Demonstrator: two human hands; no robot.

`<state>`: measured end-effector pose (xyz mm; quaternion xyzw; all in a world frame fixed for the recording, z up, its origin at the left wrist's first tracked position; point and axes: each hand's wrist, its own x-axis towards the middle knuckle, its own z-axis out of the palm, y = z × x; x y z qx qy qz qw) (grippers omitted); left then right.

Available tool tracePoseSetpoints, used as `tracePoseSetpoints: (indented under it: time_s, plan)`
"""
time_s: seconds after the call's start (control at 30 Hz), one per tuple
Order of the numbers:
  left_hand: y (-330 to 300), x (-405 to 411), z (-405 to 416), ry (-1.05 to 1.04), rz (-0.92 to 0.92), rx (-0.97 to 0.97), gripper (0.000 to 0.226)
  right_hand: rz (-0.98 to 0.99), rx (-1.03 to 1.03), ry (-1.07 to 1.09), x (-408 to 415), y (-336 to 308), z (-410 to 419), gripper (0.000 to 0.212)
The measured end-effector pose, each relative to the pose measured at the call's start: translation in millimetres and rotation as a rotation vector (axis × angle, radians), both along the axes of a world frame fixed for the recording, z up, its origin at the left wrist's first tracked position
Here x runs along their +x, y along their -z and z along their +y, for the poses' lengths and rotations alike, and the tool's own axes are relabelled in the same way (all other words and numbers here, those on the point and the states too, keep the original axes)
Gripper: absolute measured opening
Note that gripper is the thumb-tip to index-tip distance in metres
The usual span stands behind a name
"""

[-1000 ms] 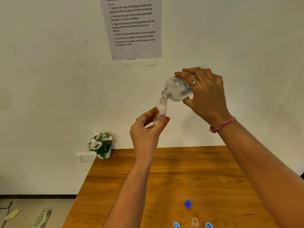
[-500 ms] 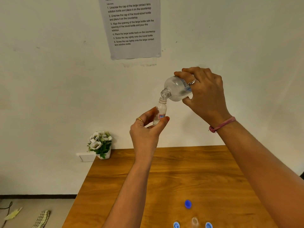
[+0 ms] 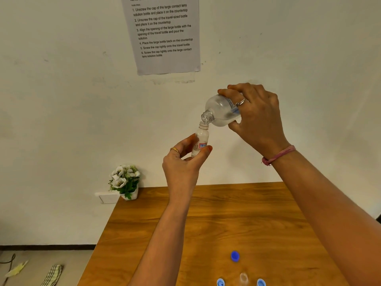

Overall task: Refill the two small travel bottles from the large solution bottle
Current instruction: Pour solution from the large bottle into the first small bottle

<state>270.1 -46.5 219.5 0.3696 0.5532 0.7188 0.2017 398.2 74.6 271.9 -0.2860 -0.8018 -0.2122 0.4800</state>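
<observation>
My right hand (image 3: 257, 118) grips the large clear solution bottle (image 3: 220, 112), tipped with its open neck pointing down and left. Its mouth sits right over the open top of a small travel bottle (image 3: 201, 139), which my left hand (image 3: 181, 162) pinches upright between thumb and fingers, high above the wooden table (image 3: 226, 223). The second small travel bottle (image 3: 244, 278) stands open at the table's near edge. A dark blue cap (image 3: 235, 256) lies just beyond it, and two light blue caps (image 3: 220, 282) (image 3: 261, 282) flank it.
A small pot of white flowers (image 3: 125, 182) stands at the table's far left corner beside a white wall socket. A printed instruction sheet (image 3: 165, 34) hangs on the wall. A striped cloth (image 3: 52, 275) lies on the floor to the left.
</observation>
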Motion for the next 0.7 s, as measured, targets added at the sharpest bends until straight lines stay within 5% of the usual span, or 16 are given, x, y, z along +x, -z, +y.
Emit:
tracePoseSetpoints:
  time_s: [0.7]
  plan:
    - [-1.5, 3.4, 3.0, 0.013, 0.000, 0.006, 0.039, -0.011, -0.002, 0.006, 2.2, -2.0, 4.0, 0.060]
